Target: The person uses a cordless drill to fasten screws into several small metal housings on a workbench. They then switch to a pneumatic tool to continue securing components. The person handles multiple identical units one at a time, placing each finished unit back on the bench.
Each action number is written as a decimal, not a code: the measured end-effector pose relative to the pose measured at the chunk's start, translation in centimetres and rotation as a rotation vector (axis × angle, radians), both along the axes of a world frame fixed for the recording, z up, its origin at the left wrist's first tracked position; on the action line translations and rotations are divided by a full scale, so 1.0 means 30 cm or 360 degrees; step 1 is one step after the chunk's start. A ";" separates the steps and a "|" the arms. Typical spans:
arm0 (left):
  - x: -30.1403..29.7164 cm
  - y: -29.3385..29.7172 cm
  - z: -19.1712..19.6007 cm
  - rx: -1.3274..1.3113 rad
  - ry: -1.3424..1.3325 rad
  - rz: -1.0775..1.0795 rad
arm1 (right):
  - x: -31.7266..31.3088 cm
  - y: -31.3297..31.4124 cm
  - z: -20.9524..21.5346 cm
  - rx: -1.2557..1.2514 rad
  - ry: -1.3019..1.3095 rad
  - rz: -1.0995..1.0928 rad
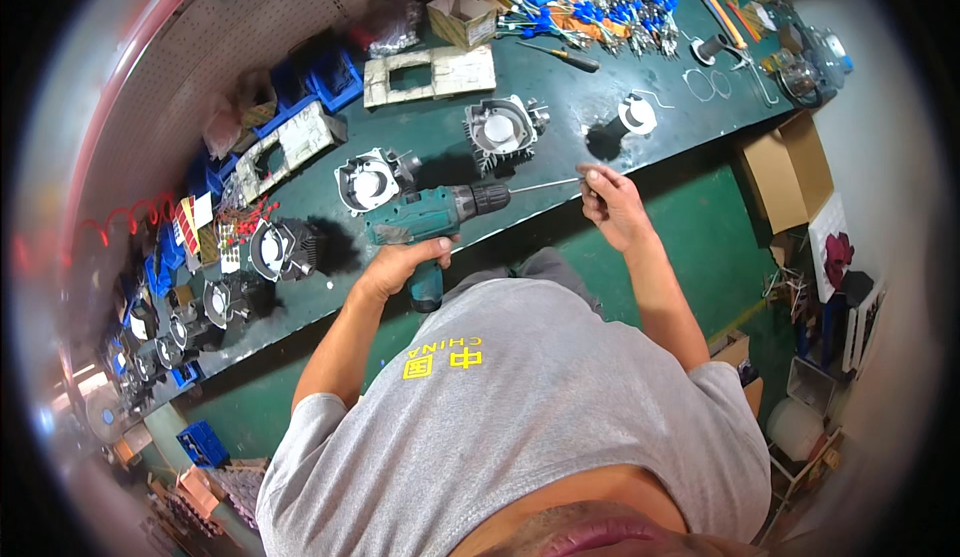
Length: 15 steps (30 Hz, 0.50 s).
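Observation:
My left hand (405,262) is wrapped round the handle of a green cordless drill (415,217), which points right over the bench's near edge. A long thin bit (545,187) runs from its black chuck. At the bit's far end, the fingertips of my right hand (612,207) are pinched together; any small piece between them is too hidden to name. Just beyond the drill, a metal engine cylinder (367,182) sits on the bench. Another finned cylinder (500,135) stands behind the bit. Beyond my right hand is a black part with a white round top (635,117).
The green bench (560,107) carries more cylinders (285,249) at left. A worn plate with a cutout (430,77), a screwdriver (560,55) and a heap of blue-capped parts (610,2) lie toward the back. A cardboard box (790,172) stands off the bench's right end.

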<state>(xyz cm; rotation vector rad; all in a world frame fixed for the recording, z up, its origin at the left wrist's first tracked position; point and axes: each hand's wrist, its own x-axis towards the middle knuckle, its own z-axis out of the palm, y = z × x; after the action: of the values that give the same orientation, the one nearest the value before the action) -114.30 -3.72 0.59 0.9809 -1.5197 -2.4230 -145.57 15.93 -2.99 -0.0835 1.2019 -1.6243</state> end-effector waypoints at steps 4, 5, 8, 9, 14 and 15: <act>-0.007 -0.018 -0.013 -0.0118 -0.0097 0.0241 | -0.152 -0.158 -0.058 0.0158 0.0176 0.0111; -0.011 -0.023 -0.014 -0.0179 -0.0130 0.0301 | -0.200 -0.198 -0.090 0.0223 0.0363 0.0165; -0.025 -0.027 -0.002 -0.0362 -0.0249 0.0467 | -0.302 -0.346 -0.092 0.0436 0.0839 0.0365; -0.038 -0.023 0.002 -0.0384 -0.0279 0.0520 | -0.318 -0.392 -0.110 0.0332 0.0972 0.0392; -0.125 -0.025 -0.008 -0.0456 -0.0401 0.0644 | -0.384 -0.598 -0.173 0.0283 0.1539 0.0817; -0.145 -0.021 -0.003 -0.0459 -0.0423 0.0664 | -0.388 -0.625 -0.175 0.0331 0.1674 0.0925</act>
<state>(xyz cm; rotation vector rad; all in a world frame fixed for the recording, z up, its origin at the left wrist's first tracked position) -118.67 -4.36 0.49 1.4259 -1.4977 -1.7913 -157.23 -2.81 -8.23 -1.1530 1.8732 -0.8869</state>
